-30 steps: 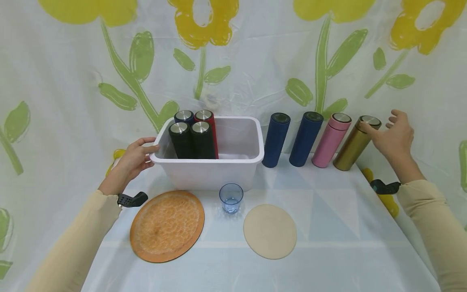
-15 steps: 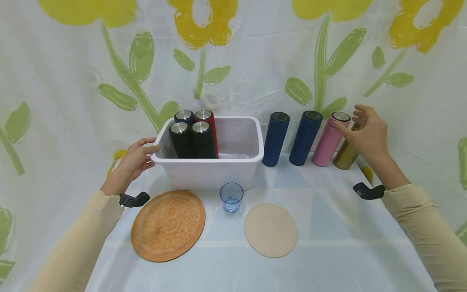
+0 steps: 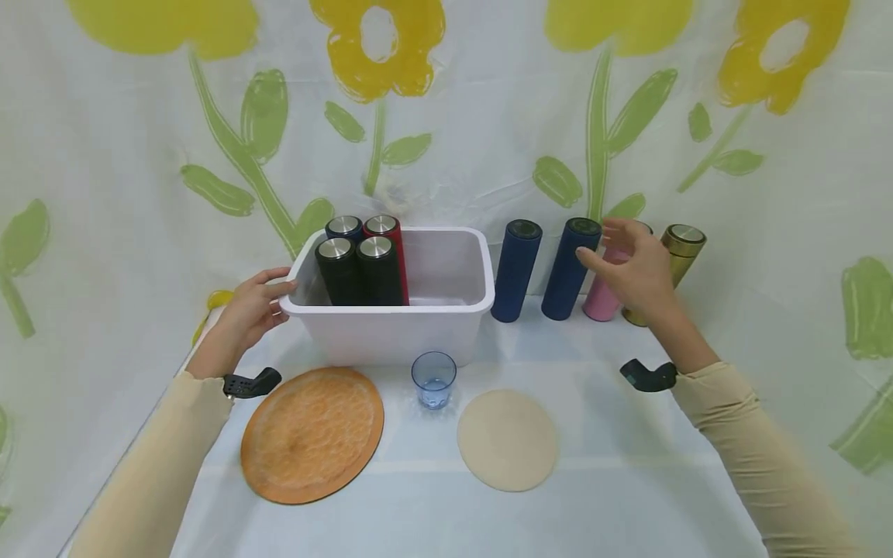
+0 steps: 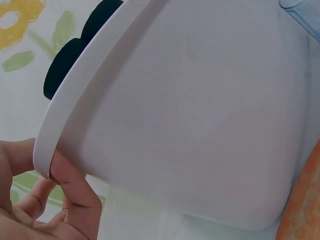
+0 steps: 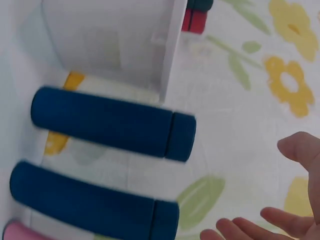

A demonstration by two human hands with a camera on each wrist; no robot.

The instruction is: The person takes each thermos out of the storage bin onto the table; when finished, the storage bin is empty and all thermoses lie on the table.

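Observation:
My left hand (image 3: 244,318) pinches the left rim of a white plastic bin (image 3: 398,337); in the left wrist view, thumb and fingers lie on either side of that rim. Several thermos flasks stand at the bin's left end: two black ones (image 3: 381,275), a red one (image 3: 402,256) and a dark blue one (image 3: 345,225). My right hand (image 3: 642,271) is in the air with thumb and fingers apart, holding nothing. It is nearest the right-hand blue flask (image 3: 568,271) and partly hides the pink flask (image 3: 601,298). Whether it touches either is unclear.
Another blue flask (image 3: 515,271) stands just right of the bin, and a gold flask (image 3: 684,248) ends the row. A blue glass (image 3: 434,384), a round orange-brown mat (image 3: 314,434) and a round beige mat (image 3: 508,440) are in front. A flowered curtain hangs behind.
My right hand has moved left along the row, from the gold flask past the pink one to the right-hand blue flask. My left hand stays on the bin's rim. The head view has shifted slightly.

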